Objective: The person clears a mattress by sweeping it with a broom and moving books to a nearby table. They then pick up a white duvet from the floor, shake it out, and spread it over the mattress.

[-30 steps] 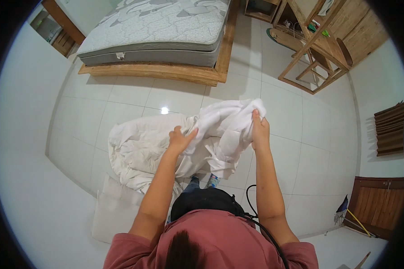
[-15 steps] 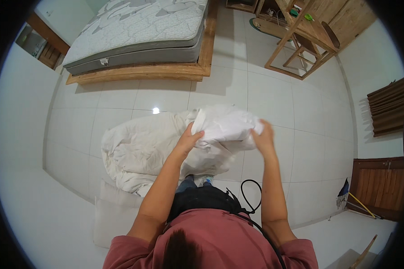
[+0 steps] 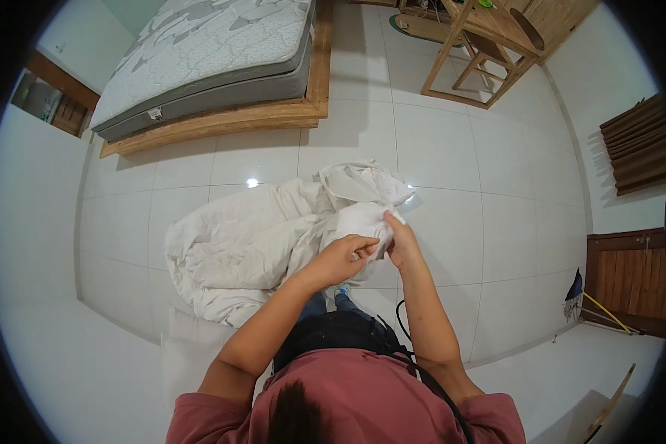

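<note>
In front of my body, my right hand (image 3: pixel 401 241) pinches a bunched edge of a white sheet (image 3: pixel 357 220) between thumb and fingers. Close to the same cloth, my left hand (image 3: pixel 345 259) is loosely curled, with its thumb and fingers apart and no cloth visibly gripped. The upper part of the sheet puffs out past my right hand, and its lower part hangs down in front of my feet. To the left, a large crumpled heap of off-white bedding (image 3: pixel 233 240) lies on the tiled floor and meets the sheet. Where one ends and the other begins is hard to make out.
A bare mattress (image 3: pixel 222 63) rests on a wooden bed frame (image 3: pixel 222 133) at the far left. A wooden desk (image 3: pixel 496 29) with a chair stands at the far right. A low wooden cabinet (image 3: pixel 629 274) and a yellow-handled tool (image 3: pixel 605 312) are by the right wall.
My hands have come closer together. The right moved left and gathered the sheet's edge; the left let go of its fold. The sheet, stretched between them before, now bunches at my right hand.
</note>
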Demonstrator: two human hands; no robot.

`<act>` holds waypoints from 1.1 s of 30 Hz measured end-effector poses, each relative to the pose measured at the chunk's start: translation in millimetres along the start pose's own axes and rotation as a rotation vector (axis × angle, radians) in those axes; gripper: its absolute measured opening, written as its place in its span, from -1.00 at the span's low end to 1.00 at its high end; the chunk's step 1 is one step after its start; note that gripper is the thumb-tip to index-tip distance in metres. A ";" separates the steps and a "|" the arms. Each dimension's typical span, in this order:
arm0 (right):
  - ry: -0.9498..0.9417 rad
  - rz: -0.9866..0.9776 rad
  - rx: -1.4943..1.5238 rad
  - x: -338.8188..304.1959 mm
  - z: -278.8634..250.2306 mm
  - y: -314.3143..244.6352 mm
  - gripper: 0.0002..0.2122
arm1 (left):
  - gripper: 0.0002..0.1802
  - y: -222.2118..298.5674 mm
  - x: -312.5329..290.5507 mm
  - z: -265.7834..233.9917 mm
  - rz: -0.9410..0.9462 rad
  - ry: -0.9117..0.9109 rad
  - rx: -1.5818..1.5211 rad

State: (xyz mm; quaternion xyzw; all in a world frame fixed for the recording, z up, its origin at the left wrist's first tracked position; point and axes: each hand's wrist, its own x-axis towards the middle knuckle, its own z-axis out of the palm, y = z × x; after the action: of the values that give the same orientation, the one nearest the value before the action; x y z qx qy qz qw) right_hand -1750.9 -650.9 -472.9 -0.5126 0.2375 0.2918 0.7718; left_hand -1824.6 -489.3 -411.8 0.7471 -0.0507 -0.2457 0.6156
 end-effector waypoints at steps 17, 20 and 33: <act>-0.410 -0.068 -0.255 -91.0 3.9 -47.8 -0.53 | -0.67 -77.0 -57.8 1.4 -0.004 0.634 -0.523; -0.610 -0.070 0.068 -97.3 15.7 -25.7 -0.58 | -0.64 -67.7 -76.4 10.1 -0.125 0.703 -0.782; -0.377 -0.666 -0.755 -97.1 51.5 122.6 -0.81 | -0.69 -99.6 -156.2 8.4 -0.080 1.095 -0.922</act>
State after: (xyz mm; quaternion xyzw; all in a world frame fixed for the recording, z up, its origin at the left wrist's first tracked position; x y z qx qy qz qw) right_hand -1902.1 -585.7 -469.6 -0.7407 -0.2022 0.1833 0.6139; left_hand -1987.3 -414.1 -459.3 0.4283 0.4019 0.1454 0.7962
